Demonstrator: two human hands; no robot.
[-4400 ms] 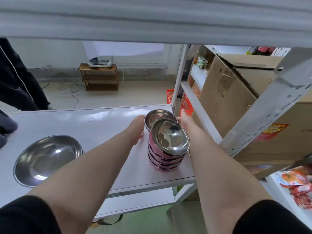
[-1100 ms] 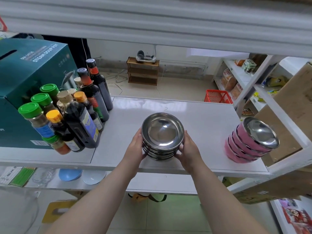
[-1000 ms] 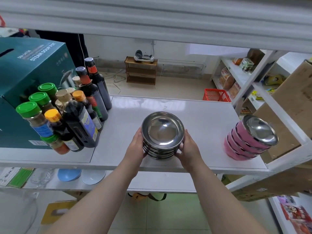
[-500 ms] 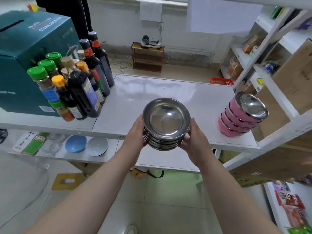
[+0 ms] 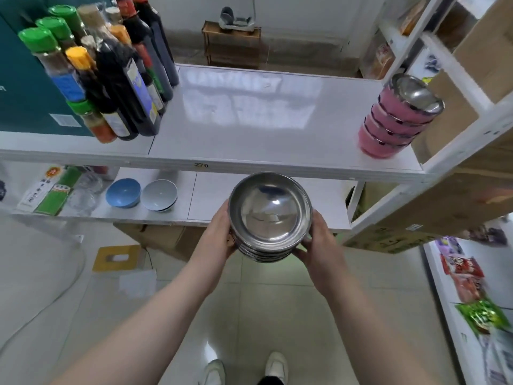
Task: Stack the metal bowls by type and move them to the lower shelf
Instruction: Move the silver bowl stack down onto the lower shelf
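A stack of plain steel bowls (image 5: 269, 215) hangs in the air in front of the shelving, level with the lower shelf (image 5: 211, 201). My left hand (image 5: 220, 234) grips its left side and my right hand (image 5: 319, 243) its right side. A second stack, pink-sided metal bowls (image 5: 394, 126), stands tilted at the right end of the upper shelf (image 5: 249, 129).
Sauce bottles (image 5: 116, 79) and a teal box (image 5: 25, 87) crowd the upper shelf's left. On the lower shelf sit a blue bowl (image 5: 123, 192), a grey bowl (image 5: 160, 194) and packets (image 5: 47, 190). Cardboard boxes (image 5: 458, 195) stand at right, snack packets (image 5: 466, 279) at far right.
Both hands lifted the steel stack off the upper shelf, drew it back over the front edge and lowered it to the lower shelf's level. The pink stack has stayed put.
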